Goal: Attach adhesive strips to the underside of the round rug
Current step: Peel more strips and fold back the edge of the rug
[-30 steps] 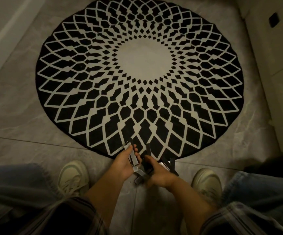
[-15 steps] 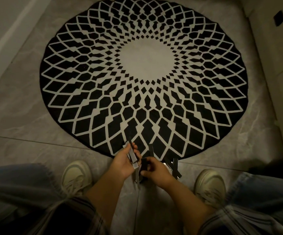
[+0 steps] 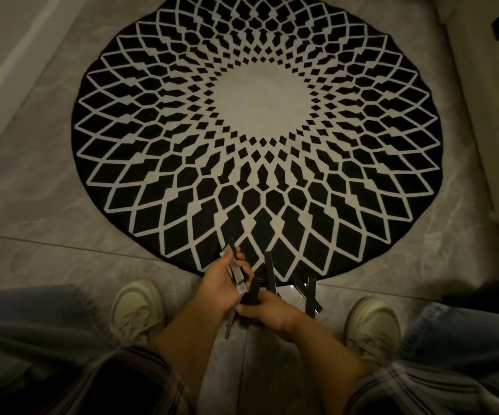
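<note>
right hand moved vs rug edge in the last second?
Yes, slightly. The right hand has drawn back from the rug edge toward the person's body, holding a dark strip; earlier its fingers reached nearer the rim.

I am finding no readable text, label, brand, number or sign anywhere in this view; the round rug [image 3: 257, 130] is showing only a black-and-white diamond pattern; the strips [image 3: 237, 272] and shoes [image 3: 136, 310] are showing no legible print in this dim light.
</note>
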A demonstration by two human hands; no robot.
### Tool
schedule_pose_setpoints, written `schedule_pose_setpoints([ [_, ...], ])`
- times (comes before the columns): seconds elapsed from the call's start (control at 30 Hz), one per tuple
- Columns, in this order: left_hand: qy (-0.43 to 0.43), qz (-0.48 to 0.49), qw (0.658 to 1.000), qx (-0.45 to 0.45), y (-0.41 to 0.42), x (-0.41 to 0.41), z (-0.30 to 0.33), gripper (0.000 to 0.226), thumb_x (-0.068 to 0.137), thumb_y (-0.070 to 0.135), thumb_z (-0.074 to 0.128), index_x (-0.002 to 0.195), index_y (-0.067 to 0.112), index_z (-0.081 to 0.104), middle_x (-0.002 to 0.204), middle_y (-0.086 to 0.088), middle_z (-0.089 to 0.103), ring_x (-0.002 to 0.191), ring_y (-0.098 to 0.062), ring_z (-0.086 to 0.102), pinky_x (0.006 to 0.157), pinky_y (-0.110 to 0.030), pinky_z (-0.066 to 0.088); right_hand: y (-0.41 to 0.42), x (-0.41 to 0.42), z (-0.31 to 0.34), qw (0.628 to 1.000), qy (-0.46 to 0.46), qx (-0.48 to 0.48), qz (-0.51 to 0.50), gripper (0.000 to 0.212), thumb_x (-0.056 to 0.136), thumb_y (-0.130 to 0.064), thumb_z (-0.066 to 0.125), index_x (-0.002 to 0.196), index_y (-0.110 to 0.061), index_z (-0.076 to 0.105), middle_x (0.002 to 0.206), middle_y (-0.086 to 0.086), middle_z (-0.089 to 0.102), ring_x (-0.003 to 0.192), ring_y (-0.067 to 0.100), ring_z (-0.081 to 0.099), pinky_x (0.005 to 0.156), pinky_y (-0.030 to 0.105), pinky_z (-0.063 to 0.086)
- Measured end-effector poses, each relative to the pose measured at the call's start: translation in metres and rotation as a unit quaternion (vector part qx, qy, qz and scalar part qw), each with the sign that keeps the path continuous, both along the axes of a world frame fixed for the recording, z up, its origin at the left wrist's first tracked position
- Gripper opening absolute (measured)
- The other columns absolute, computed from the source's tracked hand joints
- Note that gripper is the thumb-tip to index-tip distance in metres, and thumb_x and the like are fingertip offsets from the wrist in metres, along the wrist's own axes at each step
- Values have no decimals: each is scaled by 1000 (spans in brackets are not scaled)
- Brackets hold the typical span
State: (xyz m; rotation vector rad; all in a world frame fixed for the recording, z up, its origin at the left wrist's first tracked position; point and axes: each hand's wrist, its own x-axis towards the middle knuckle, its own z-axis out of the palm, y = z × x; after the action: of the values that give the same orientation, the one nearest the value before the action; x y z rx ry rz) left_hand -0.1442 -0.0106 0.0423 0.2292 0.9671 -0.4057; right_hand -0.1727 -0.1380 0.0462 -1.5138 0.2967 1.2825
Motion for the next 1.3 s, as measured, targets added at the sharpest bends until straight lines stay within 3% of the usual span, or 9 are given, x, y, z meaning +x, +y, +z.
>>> schedule_pose_setpoints([
  [0.27,-10,22,999,47,12,20,13,18,92,29,56,98,14,63,72,0,60,64,-9,55,65,-24,48,-14,-8,-10,997,25,-58,-39,12,94,-24,57,104,-21,63,111,0,65,101,11,62,93,30,48],
  [0.43,17,-93,983,156,20,14,10,24,90,33,59,104,14,66,72,0,57,61,-10,50,62,-22,44,-16,6,2,991,16,-69,-117,11,95,-22,56,105,-22,60,105,0,64,94,12,62,70,23,47],
  [0.57,54,-175,951,248,13,-3,2,21,86,27,67,102,13,66,82,-4,60,72,-16,57,74,-30,51,-14,26,11,987,-16,-82,-136,12,94,-23,57,105,-22,61,106,2,65,96,15,62,75,26,48],
  [0.67,47,-187,962,195,7,-7,5,37,87,36,63,116,12,62,113,-15,64,99,-29,61,90,-46,49,-7,49,31,994,-40,-84,-49,6,94,-23,55,97,-26,59,101,0,65,94,14,62,76,26,48],
  [0.8,2,-179,978,104,-2,-3,21,66,91,51,50,145,14,36,142,-22,42,134,-38,37,110,-52,28,7,69,53,987,-5,-103,124,8,95,-18,54,101,-22,55,93,3,61,77,12,58,69,23,47],
  [0.93,-25,-188,972,142,-4,-2,26,51,82,44,62,121,13,55,117,-20,60,108,-36,57,79,-47,50,21,79,60,959,-73,-202,186,18,93,-16,58,111,-13,58,81,3,64,68,11,63,62,21,51],
  [1.03,-34,-180,969,166,-1,-2,22,52,71,36,69,117,13,64,119,-18,64,110,-35,59,93,-50,48,29,81,63,938,-139,-262,181,13,88,-22,67,94,-15,59,76,2,66,75,15,70,70,27,58],
  [1.13,-17,-164,975,149,3,-2,18,47,79,31,68,121,12,61,119,-19,64,113,-36,58,101,-55,42,34,79,65,940,-144,-277,138,22,87,-33,67,81,-17,54,71,3,65,58,12,67,47,23,50],
  [1.3,-4,-118,985,128,7,1,22,34,82,24,68,113,11,65,95,-14,72,89,-26,68,83,-45,53,19,77,70,930,-216,-297,22,34,95,-50,47,84,-19,57,77,5,68,61,15,69,55,26,56],
])
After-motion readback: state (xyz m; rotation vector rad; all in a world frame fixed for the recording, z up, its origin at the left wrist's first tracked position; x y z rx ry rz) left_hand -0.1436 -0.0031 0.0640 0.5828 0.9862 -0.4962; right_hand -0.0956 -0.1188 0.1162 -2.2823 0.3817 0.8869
